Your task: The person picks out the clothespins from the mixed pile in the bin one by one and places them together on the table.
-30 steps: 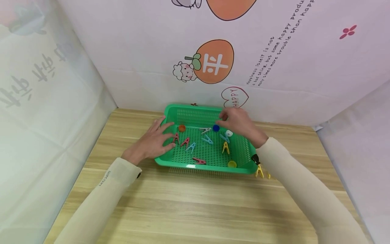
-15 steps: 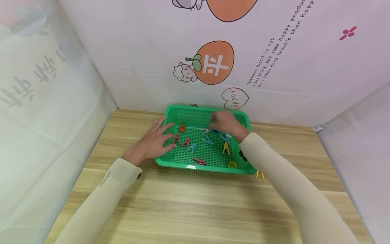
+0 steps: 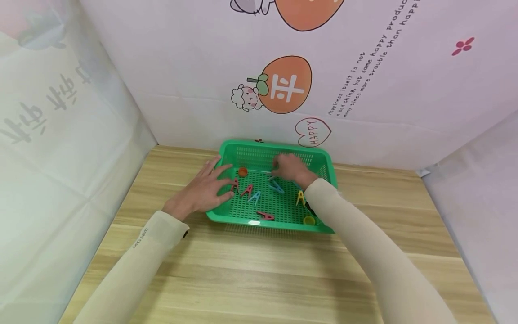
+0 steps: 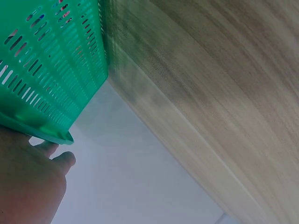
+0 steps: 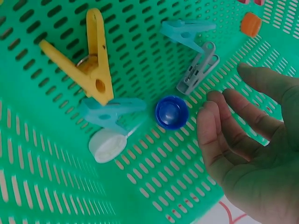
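Observation:
A green plastic basket (image 3: 275,225) holds loose clothespins and bottle caps. My left hand (image 3: 202,189) lies over its left rim with fingers spread. Inside, toward the back, my right hand (image 3: 290,168) is lowered, fingers loosely bent and thumb apart, holding nothing. Nearest its fingertips in the right wrist view is a grey clothespin (image 5: 198,69), with a blue cap (image 5: 171,113) beside it. Also there are a light-blue clothespin (image 5: 180,32), a second light-blue clothespin (image 5: 112,108), a white cap (image 5: 107,145) and a yellow clothespin (image 5: 97,37).
Left in the basket are an orange cap (image 3: 243,172) and red clothespins, one red clothespin (image 3: 265,216) near the front wall. A yellow cap (image 3: 309,220) lies at front right. The basket stands on a wooden table (image 3: 243,274) against a printed cloth wall (image 3: 194,112).
My right hand has moved left and down into the basket, from above the blue cap to beside the grey clothespin. My left hand has stayed on the rim.

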The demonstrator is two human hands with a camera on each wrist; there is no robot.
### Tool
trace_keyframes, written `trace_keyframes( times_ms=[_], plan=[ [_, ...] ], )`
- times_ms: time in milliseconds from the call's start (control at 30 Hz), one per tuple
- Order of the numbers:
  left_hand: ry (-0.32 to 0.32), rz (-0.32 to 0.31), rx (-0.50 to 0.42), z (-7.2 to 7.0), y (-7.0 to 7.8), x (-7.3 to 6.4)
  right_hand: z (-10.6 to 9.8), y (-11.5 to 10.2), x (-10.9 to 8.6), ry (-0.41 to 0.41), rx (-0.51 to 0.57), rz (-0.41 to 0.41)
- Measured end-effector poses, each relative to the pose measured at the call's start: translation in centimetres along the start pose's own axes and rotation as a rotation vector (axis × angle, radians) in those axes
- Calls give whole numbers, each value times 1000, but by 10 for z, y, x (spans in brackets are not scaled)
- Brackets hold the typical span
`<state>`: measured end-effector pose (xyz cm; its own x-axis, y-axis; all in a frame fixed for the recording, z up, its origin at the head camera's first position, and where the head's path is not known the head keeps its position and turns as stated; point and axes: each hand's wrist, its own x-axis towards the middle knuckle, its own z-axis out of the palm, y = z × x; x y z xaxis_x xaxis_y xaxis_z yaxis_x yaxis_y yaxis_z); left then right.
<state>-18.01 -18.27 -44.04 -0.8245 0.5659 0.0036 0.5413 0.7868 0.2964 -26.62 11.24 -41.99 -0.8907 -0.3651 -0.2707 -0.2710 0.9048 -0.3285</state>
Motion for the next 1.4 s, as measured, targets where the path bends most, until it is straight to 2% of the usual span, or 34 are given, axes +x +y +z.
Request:
trace_keyframes(
  times_ms=[333,600,933,1167,1400],
  plan=[
    [-18,-5,-8,0,2,1,16,4,10,-36,-22,24],
    [-15,-7,-10,-1,2,0,22,3,8,-46,-33,13],
    [-10,-12,-11,-1,0,0,21,-7,6,-118,-84,-102],
    [-18,-12,-10,-2,1,0,23,-8,9,-159,-71,-137],
    [-19,-13,-13,-1,0,1,27,-8,12,-150,-80,-147]
  ],
)
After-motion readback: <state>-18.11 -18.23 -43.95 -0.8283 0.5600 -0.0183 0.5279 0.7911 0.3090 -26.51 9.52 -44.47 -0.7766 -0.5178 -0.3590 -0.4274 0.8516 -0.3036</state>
